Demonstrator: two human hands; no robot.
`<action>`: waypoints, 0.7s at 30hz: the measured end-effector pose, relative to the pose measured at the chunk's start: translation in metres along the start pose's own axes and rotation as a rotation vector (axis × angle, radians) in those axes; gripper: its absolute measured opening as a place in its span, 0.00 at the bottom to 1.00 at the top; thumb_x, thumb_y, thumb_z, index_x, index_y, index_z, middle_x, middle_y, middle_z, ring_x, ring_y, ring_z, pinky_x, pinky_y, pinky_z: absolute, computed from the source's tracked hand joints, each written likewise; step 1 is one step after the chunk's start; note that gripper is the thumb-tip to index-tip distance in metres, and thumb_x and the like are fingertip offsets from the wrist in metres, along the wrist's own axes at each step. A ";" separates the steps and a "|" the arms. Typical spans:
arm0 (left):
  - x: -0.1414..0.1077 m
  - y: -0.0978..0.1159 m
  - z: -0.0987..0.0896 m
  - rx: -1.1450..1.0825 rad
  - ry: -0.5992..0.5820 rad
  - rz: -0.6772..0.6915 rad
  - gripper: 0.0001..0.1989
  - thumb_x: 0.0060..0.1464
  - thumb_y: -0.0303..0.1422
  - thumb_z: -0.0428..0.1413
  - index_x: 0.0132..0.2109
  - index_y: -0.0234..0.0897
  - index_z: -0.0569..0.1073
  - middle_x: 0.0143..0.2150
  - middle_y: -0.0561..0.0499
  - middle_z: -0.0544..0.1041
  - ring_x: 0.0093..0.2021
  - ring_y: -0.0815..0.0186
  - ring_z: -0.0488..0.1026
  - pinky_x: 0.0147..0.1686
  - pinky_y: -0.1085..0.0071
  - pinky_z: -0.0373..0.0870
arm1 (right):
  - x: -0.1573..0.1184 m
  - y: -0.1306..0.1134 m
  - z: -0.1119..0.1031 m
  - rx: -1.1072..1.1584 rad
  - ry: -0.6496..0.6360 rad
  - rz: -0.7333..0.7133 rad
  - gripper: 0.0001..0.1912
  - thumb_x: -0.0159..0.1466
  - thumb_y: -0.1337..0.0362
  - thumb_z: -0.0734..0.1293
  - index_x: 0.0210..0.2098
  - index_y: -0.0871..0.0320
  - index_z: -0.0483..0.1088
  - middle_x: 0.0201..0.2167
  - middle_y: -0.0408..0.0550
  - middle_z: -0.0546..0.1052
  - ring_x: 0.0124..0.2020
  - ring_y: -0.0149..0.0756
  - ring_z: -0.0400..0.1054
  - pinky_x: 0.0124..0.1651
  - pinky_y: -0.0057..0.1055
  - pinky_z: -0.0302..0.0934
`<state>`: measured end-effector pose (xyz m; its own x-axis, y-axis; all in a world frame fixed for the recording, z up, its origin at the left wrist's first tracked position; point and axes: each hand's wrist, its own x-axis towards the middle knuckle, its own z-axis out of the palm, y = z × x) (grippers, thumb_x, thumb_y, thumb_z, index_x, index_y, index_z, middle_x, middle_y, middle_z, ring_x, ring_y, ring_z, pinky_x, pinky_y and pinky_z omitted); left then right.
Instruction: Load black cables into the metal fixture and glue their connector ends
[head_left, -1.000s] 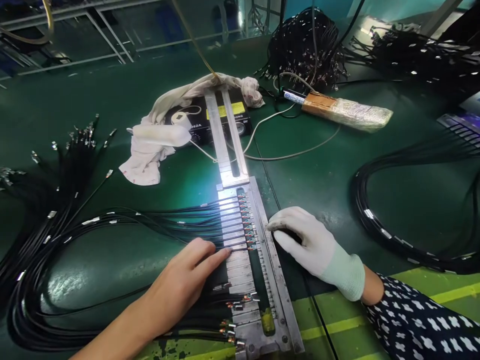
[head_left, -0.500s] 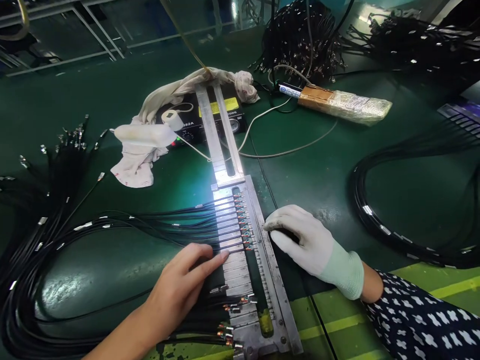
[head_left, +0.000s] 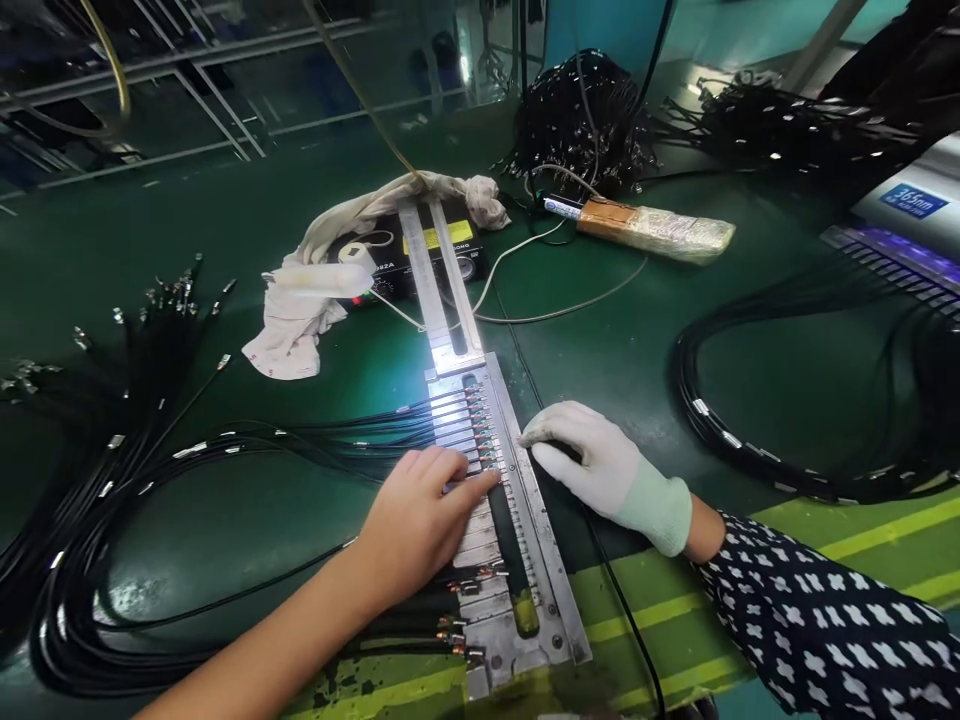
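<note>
A long metal fixture (head_left: 551, 590) with a slotted row lies on the green table. Several black cables (head_left: 330, 435) run into its slots from the left, with small coloured wire ends at the slots. My bare left hand (head_left: 427, 505) rests over the fixture, its index finger extended to the lowest seated cable ends; whatever lies under the fingers is hidden. At the fixture's right edge is my gloved right hand (head_left: 592, 455), thumb and fingertips bent toward each other with a gap, touching the metal rail. More loose cable ends (head_left: 454, 635) lie at the fixture's lower left.
Behind the fixture sit a black control box (head_left: 390, 285), a white cloth (head_left: 289, 345) and a wrapped bar (head_left: 660, 230). Coiled cables (head_left: 720, 440) lie at right, near a purple-lit device (head_left: 911, 205). A cable bundle (head_left: 142, 400) spreads at left.
My left hand has moved right and up along the fixture, its index finger now further over the cable ends. The camera view has shifted; my right hand stays by the rail.
</note>
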<state>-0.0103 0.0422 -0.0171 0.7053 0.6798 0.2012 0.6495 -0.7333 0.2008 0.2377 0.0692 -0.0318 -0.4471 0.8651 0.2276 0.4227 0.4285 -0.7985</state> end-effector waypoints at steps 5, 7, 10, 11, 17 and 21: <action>-0.038 -0.004 -0.025 -0.214 0.013 -0.196 0.16 0.64 0.22 0.45 0.54 0.39 0.70 0.45 0.45 0.70 0.45 0.62 0.66 0.43 0.66 0.67 | -0.002 -0.001 0.000 -0.024 -0.004 -0.025 0.08 0.67 0.72 0.63 0.39 0.55 0.73 0.39 0.45 0.78 0.44 0.39 0.70 0.51 0.41 0.63; -0.064 -0.001 -0.033 -0.308 -0.031 -0.294 0.13 0.65 0.24 0.47 0.52 0.40 0.69 0.44 0.47 0.71 0.45 0.64 0.67 0.43 0.69 0.67 | -0.002 -0.001 -0.001 -0.025 -0.011 -0.018 0.09 0.67 0.72 0.62 0.39 0.55 0.73 0.39 0.45 0.78 0.44 0.39 0.70 0.50 0.41 0.64; -0.092 0.008 -0.036 -0.355 -0.094 -0.382 0.07 0.64 0.28 0.53 0.48 0.41 0.70 0.41 0.49 0.72 0.42 0.65 0.68 0.41 0.71 0.68 | -0.001 -0.002 0.000 -0.018 -0.020 0.002 0.09 0.67 0.72 0.62 0.40 0.55 0.73 0.39 0.46 0.77 0.44 0.39 0.69 0.51 0.41 0.63; -0.095 0.012 -0.034 -0.353 -0.092 -0.395 0.06 0.64 0.29 0.53 0.47 0.41 0.71 0.41 0.50 0.72 0.42 0.65 0.68 0.41 0.71 0.68 | -0.001 -0.002 0.000 -0.019 -0.024 0.008 0.09 0.67 0.71 0.62 0.40 0.55 0.73 0.39 0.45 0.77 0.44 0.39 0.69 0.52 0.41 0.63; -0.069 0.025 -0.017 -0.399 -0.053 -0.476 0.05 0.65 0.33 0.52 0.43 0.39 0.72 0.38 0.50 0.72 0.39 0.65 0.68 0.38 0.70 0.67 | -0.002 0.000 0.000 -0.044 -0.046 0.029 0.08 0.68 0.70 0.63 0.41 0.54 0.72 0.42 0.44 0.76 0.46 0.38 0.68 0.52 0.40 0.62; -0.080 0.020 -0.024 -0.393 -0.090 -0.543 0.07 0.65 0.33 0.51 0.37 0.39 0.70 0.36 0.51 0.71 0.39 0.65 0.68 0.39 0.70 0.66 | -0.005 0.002 -0.001 -0.054 -0.066 0.033 0.08 0.68 0.69 0.62 0.42 0.53 0.72 0.43 0.43 0.76 0.47 0.38 0.68 0.53 0.40 0.62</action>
<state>-0.0603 -0.0263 -0.0063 0.3401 0.9347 -0.1036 0.7788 -0.2182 0.5881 0.2416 0.0653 -0.0338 -0.4825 0.8607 0.1625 0.4796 0.4149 -0.7732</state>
